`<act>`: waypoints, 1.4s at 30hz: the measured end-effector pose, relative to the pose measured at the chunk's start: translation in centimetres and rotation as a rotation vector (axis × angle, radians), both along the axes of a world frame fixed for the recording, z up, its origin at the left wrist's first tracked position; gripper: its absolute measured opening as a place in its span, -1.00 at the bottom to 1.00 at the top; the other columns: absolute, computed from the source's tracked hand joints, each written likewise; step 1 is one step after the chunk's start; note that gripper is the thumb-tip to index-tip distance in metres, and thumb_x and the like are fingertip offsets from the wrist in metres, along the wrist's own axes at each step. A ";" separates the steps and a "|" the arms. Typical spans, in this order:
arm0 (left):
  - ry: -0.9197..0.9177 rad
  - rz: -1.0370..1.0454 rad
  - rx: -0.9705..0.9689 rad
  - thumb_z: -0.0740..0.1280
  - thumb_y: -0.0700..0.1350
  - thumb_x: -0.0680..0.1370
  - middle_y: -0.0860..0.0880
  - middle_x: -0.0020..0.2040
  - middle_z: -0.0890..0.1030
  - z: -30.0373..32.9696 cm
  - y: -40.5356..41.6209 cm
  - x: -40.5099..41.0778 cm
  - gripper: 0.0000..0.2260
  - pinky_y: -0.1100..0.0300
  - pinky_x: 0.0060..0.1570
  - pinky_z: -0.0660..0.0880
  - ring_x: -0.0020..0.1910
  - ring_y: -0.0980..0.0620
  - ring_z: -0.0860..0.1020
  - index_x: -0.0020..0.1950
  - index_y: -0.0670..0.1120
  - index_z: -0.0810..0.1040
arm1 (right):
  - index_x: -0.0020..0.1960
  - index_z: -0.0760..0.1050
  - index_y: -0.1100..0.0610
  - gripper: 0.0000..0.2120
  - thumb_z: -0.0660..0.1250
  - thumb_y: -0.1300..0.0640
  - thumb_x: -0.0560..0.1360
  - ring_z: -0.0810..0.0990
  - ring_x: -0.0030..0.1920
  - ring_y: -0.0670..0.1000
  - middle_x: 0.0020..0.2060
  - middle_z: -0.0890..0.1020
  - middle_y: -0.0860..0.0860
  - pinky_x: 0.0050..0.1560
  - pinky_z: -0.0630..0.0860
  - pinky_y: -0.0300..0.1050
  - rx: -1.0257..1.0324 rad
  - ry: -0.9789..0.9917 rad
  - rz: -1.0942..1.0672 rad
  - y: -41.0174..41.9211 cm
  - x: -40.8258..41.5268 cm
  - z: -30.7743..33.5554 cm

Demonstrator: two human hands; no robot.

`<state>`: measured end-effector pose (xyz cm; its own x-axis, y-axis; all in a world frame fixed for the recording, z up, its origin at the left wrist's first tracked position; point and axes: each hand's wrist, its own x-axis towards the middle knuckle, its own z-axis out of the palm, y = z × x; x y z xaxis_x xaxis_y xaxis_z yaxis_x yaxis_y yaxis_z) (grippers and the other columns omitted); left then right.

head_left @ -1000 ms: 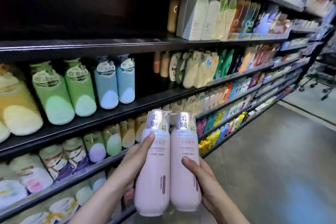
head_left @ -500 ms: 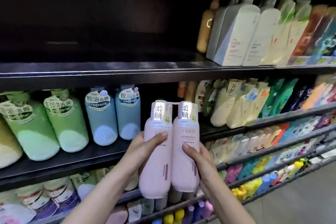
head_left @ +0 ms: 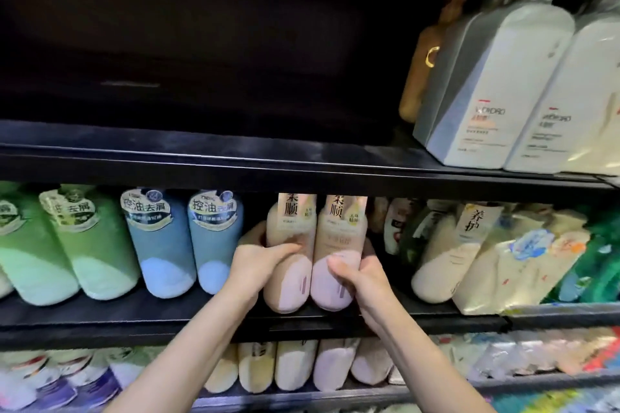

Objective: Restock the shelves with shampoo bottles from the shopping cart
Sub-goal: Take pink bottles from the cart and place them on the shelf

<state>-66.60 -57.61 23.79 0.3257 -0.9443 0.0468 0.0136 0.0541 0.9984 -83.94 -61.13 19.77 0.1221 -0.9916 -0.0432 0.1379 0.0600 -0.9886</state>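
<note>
Two pink shampoo bottles stand side by side inside the middle shelf (head_left: 134,315), their bases at its front edge. My left hand (head_left: 258,261) grips the left pink bottle (head_left: 290,231) round its middle. My right hand (head_left: 359,273) grips the right pink bottle (head_left: 339,231), fingers curled over its lower front. The tops of both bottles are hidden behind the edge of the shelf above. The shopping cart is out of view.
Blue bottles (head_left: 188,238) and green bottles (head_left: 77,245) stand just left of the pink pair; cream bottles and pouches (head_left: 469,258) crowd the right. The upper shelf (head_left: 235,157) holds white pump bottles (head_left: 496,77) at right, dark space at left. More bottles line the lower shelf (head_left: 302,365).
Both hands have carried the two pink bottles up and forward from in front of the shelves into the gap on the middle shelf. The view has moved closer to the shelves.
</note>
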 end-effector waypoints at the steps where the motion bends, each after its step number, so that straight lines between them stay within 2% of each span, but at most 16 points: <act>1: 0.005 0.007 -0.010 0.49 -0.29 0.37 0.04 -0.16 0.67 -0.3 -0.4 0.2 -0.72 0.40 -0.23 0.54 -0.27 0.29 0.62 -0.01 0.00 0.59 | 0.12 0.51 0.37 -0.32 0.59 0.06 0.11 0.68 -0.12 0.02 -0.14 0.71 0.12 -0.18 0.56 -0.22 -0.004 0.008 0.028 -0.5 0.0 0.0; 3: 0.036 -0.015 -0.029 0.53 -0.26 0.32 -0.02 -0.05 0.69 -0.9 -1.0 0.6 -0.65 0.22 -0.09 0.59 -0.11 0.11 0.66 0.04 0.01 0.58 | 0.24 0.47 0.33 -0.31 0.55 0.16 0.16 0.69 -0.11 -0.05 -0.12 0.72 0.05 -0.19 0.56 -0.27 -0.025 0.005 0.060 -1.4 0.1 -0.3; 4: 0.056 -0.028 -0.046 0.53 -0.26 0.33 -0.04 -0.02 0.69 -1.1 -1.4 0.7 -0.63 0.19 -0.09 0.60 -0.07 0.06 0.65 0.06 -0.01 0.57 | 0.27 0.45 0.25 -0.35 0.51 0.23 0.20 0.69 -0.09 -0.07 -0.09 0.72 0.02 -0.18 0.56 -0.28 -0.043 -0.007 0.068 -1.9 0.1 -0.5; 8: 0.022 -0.045 -0.085 0.46 -0.30 0.40 0.00 0.05 0.66 -1.6 -2.1 0.4 -0.58 0.32 -0.14 0.56 -0.02 0.11 0.63 0.20 -0.05 0.50 | 0.33 0.37 0.07 -0.41 0.39 0.45 0.39 0.66 -0.02 -0.13 0.01 0.67 -0.04 -0.10 0.58 -0.26 -0.084 0.010 0.097 -3.2 0.0 -1.1; 11: -0.018 0.006 -0.073 0.44 -0.32 0.41 -0.03 0.07 0.63 -2.2 -2.3 0.3 -0.54 0.37 -0.15 0.54 -0.08 0.23 0.61 0.26 -0.10 0.43 | 0.31 0.38 0.03 -0.44 0.41 0.39 0.41 0.63 0.08 -0.06 0.10 0.64 0.01 0.03 0.58 -0.15 -0.130 0.132 0.102 -4.0 -0.4 -1.4; 13: -0.140 0.062 -0.043 0.46 -0.33 0.40 -0.08 0.05 0.62 -2.8 -2.1 0.1 -0.51 0.39 -0.16 0.51 -0.14 0.27 0.58 0.26 -0.13 0.37 | 0.32 0.37 0.03 -0.43 0.45 0.32 0.39 0.60 0.15 -0.03 0.15 0.62 0.01 0.12 0.55 -0.10 -0.167 0.217 0.093 -4.1 -0.7 -1.7; 15: -0.233 0.126 0.007 0.50 -0.29 0.36 -0.09 0.02 0.60 -4.1 -1.3 -0.7 -0.45 0.43 -0.19 0.49 -0.17 0.30 0.57 0.26 -0.15 0.33 | 0.33 0.34 0.06 -0.38 0.52 0.23 0.35 0.57 0.16 -0.11 0.13 0.60 -0.06 0.14 0.51 -0.26 -0.216 0.359 0.099 -3.5 -1.0 -2.2; 18: -0.340 0.335 0.070 0.57 -0.05 0.32 -0.07 -0.02 0.54 -6.5 0.0 -2.4 -0.43 0.19 -0.03 0.48 -0.03 0.05 0.55 0.19 -0.19 0.39 | 0.19 0.39 0.03 -0.45 0.57 0.15 0.30 0.61 0.05 -0.13 0.01 0.64 -0.08 -0.05 0.47 -0.44 -0.271 0.485 0.067 -2.6 -1.2 -3.3; 20: -0.383 0.440 0.137 0.56 -0.01 0.31 -0.06 -0.11 0.49 -7.4 -0.2 -3.3 -0.53 0.05 -0.03 0.44 -0.04 -0.07 0.49 0.02 -0.18 0.41 | 0.18 0.40 0.03 -0.45 0.57 0.14 0.29 0.62 0.04 -0.07 0.01 0.64 -0.04 -0.04 0.48 -0.37 -0.281 0.519 0.017 -2.9 -0.9 -3.8; 22: -0.344 0.464 0.158 0.54 -0.10 0.34 -0.07 -0.16 0.51 -7.4 -0.9 -3.5 -0.64 0.02 -0.06 0.47 -0.08 -0.12 0.52 -0.06 -0.13 0.39 | 0.29 0.37 0.11 -0.37 0.56 0.16 0.30 0.58 0.09 -0.01 0.08 0.60 0.01 0.03 0.47 -0.24 -0.282 0.577 0.005 -3.8 -0.3 -3.9; 23: -0.345 0.467 0.138 0.50 -0.17 0.36 -0.09 -0.12 0.56 -7.5 -1.4 -3.4 -0.66 0.01 -0.04 0.50 -0.07 -0.13 0.54 0.01 -0.13 0.42 | 0.31 0.36 0.13 -0.36 0.55 0.20 0.31 0.56 0.14 0.02 0.12 0.58 0.04 0.06 0.46 -0.19 -0.275 0.580 0.004 -4.5 0.0 -3.9; 26: -0.337 0.458 0.027 0.40 -0.34 0.36 -0.12 0.07 0.61 -8.0 -3.1 -2.9 -0.50 0.06 0.06 0.52 0.04 -0.10 0.57 0.27 -0.12 0.42 | 0.30 0.36 0.14 -0.41 0.52 0.19 0.35 0.54 0.19 0.10 0.20 0.55 0.09 0.09 0.45 -0.11 -0.247 0.585 0.005 -6.4 1.0 -3.9; 30: -0.247 0.438 -0.024 0.43 -0.27 0.43 -0.08 0.13 0.58 -7.8 -6.0 -2.6 -0.52 0.09 0.14 0.47 0.13 -0.07 0.56 0.31 -0.14 0.39 | 0.31 0.35 0.20 -0.42 0.50 0.19 0.37 0.52 0.21 0.13 0.24 0.52 0.13 0.08 0.40 -0.14 -0.268 0.589 -0.002 -8.7 2.2 -4.0; 34: -0.378 0.475 0.065 0.40 -0.16 0.49 -0.17 0.26 0.54 -8.4 -8.7 -1.9 -0.48 0.03 0.15 0.47 0.21 -0.14 0.53 0.40 -0.15 0.30 | 0.35 0.32 0.20 -0.42 0.47 0.19 0.40 0.51 0.23 0.11 0.26 0.50 0.12 0.12 0.40 -0.14 -0.276 0.538 0.012 -10.3 3.0 -4.0; 38: -0.421 0.453 0.070 0.37 -0.15 0.51 -0.18 0.30 0.51 -8.7 -10.3 -1.2 -0.47 0.03 0.16 0.46 0.22 -0.17 0.52 0.43 -0.14 0.25 | 0.42 0.27 0.16 -0.38 0.44 0.17 0.43 0.49 0.27 0.07 0.30 0.49 0.08 0.24 0.44 -0.03 -0.282 0.486 0.026 -11.4 3.7 -4.1; 42: -0.420 0.429 0.028 0.35 -0.15 0.52 -0.14 0.35 0.46 -8.9 -11.0 -0.8 -0.45 0.20 0.17 0.36 0.28 -0.13 0.47 0.46 -0.14 0.22 | 0.44 0.25 0.13 -0.37 0.43 0.18 0.45 0.47 0.30 0.07 0.33 0.47 0.09 0.31 0.43 0.02 -0.287 0.483 0.024 -12.3 4.2 -4.1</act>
